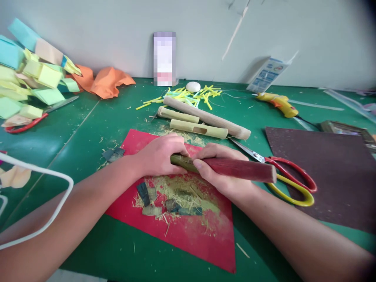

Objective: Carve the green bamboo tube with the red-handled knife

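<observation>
Above a red sheet point(217, 244), my left hand point(163, 152) is closed around one end of a short green bamboo piece point(183, 161). My right hand point(225, 178) grips a dark red wooden rod point(243, 169), its thumb pressed where the rod meets the bamboo. The rod lies in line with the bamboo and sticks out to the right past my hand. I cannot tell whether it goes inside the bamboo. Below my hands, bamboo shavings and dust point(188, 188) cover the sheet, with several dark worn scraps point(143, 194) among them.
Beyond my hands lie a notched bamboo tube point(182, 125), another bamboo piece point(179, 114) and a pale wooden stick point(211, 119). Scissors point(293, 196), a dark brown sheet point(323, 168) and a yellow glue gun point(276, 102) are right. Folded papers point(44, 74) pile up left; a phone point(164, 58) leans behind.
</observation>
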Demonstrator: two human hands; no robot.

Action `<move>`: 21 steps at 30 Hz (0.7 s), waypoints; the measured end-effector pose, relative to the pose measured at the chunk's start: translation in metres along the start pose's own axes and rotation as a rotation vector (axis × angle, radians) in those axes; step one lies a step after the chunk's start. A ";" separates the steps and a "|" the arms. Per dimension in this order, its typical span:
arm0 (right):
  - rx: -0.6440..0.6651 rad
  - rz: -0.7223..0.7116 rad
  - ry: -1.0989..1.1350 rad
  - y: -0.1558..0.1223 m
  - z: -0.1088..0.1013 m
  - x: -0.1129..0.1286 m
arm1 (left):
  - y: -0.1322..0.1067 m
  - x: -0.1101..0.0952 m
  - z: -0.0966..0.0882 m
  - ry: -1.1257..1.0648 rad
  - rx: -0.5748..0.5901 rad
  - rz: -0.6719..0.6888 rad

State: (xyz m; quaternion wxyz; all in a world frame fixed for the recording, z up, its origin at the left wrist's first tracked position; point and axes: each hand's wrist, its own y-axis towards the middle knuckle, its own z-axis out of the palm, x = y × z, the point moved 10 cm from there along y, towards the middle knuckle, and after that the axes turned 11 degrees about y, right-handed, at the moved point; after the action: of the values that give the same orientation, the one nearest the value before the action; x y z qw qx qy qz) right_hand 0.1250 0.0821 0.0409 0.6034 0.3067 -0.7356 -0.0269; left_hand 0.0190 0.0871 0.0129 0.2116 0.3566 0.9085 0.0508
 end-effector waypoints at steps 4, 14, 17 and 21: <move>-0.087 -0.035 0.022 -0.003 -0.010 0.005 | 0.000 0.000 0.000 -0.021 0.003 -0.004; 0.049 0.005 0.019 0.003 0.006 -0.002 | 0.001 -0.001 0.000 -0.019 -0.006 -0.003; 0.036 0.021 0.013 0.005 0.006 -0.004 | 0.001 0.000 0.000 -0.021 -0.007 -0.006; 0.034 0.015 0.024 0.005 0.006 -0.005 | 0.001 -0.001 0.000 -0.024 -0.011 0.006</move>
State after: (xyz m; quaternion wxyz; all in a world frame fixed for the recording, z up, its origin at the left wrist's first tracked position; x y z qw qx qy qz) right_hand 0.1176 0.0861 0.0368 0.6072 0.3119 -0.7308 -0.0060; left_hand 0.0203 0.0873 0.0133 0.2242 0.3589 0.9046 0.0521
